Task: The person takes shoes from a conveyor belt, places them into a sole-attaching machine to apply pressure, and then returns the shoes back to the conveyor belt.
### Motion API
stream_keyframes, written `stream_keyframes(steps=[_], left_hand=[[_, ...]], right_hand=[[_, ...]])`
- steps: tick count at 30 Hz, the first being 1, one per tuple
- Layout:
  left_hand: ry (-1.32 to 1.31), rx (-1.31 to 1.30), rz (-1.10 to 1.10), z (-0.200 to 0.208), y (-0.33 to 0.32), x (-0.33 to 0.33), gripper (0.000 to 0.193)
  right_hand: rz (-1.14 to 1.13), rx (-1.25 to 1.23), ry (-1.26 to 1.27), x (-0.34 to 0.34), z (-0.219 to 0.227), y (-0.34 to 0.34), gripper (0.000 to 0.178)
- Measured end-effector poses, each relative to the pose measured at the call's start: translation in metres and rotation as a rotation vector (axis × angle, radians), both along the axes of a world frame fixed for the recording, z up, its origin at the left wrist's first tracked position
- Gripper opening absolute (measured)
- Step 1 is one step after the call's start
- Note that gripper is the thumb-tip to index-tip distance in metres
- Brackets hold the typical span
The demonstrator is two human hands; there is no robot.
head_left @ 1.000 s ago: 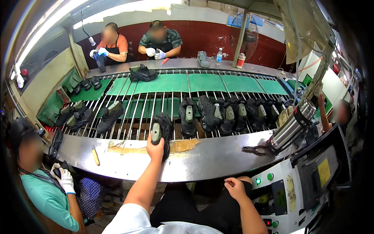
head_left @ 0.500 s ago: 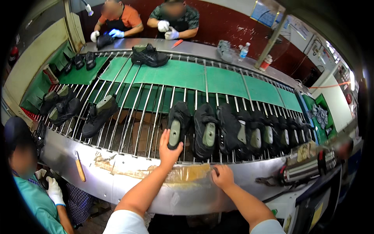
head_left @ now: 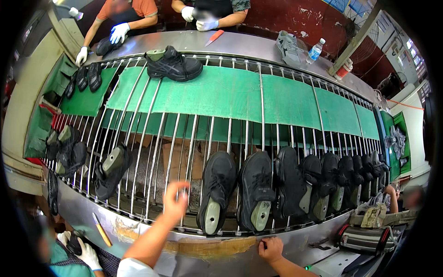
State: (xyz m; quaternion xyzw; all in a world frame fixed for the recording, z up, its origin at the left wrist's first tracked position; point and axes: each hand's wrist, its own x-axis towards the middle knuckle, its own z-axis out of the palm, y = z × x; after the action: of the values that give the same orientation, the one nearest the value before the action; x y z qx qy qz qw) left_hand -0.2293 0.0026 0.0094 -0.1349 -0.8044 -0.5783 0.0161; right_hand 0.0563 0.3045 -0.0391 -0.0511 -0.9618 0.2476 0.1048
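My left hand [head_left: 175,202] is above the metal rods, just left of the nearest black shoe [head_left: 217,191] and apart from it. Motion blurs its fingers. That shoe has a green last [head_left: 212,217] in its heel opening, and its toe points away from me. Close on its right stands a second black shoe [head_left: 256,191], also on a green last. My right hand [head_left: 272,249] rests at the near metal ledge with curled fingers. Something small and dark shows at its fingertips, too small to name.
More black shoes [head_left: 320,180] line the rod rack to the right. A single shoe [head_left: 113,171] lies left; another [head_left: 173,64] sits on the green mat [head_left: 184,94]. A knife [head_left: 101,229] lies on the ledge. Co-workers' gloved hands [head_left: 119,33] are across the bench and at lower left.
My left hand has let go of the nearest shoe and moved left of it. The view has shifted, so the rack looks closer. My right hand stays at the ledge.
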Motion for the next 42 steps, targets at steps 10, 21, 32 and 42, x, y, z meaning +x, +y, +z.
stream_keyframes(steps=[10,21,32,42], left_hand=[[-0.184,-0.014,0.423,-0.008,-0.004,-0.408,0.060],[-0.317,-0.124,0.542,0.006,0.059,-0.500,0.068],[-0.113,0.223,0.540,-0.013,0.003,-0.391,0.025],[-0.107,0.156,0.882,0.133,-0.060,-0.042,0.024]], right_hand=[[0.000,-0.007,-0.081,-0.011,0.025,-0.004,0.010],[-0.021,-0.127,-0.198,-0.023,0.043,-0.004,0.013],[0.017,-0.082,0.020,-0.023,0.033,-0.003,0.014],[-0.027,-0.112,0.072,-0.016,0.025,-0.014,0.015]])
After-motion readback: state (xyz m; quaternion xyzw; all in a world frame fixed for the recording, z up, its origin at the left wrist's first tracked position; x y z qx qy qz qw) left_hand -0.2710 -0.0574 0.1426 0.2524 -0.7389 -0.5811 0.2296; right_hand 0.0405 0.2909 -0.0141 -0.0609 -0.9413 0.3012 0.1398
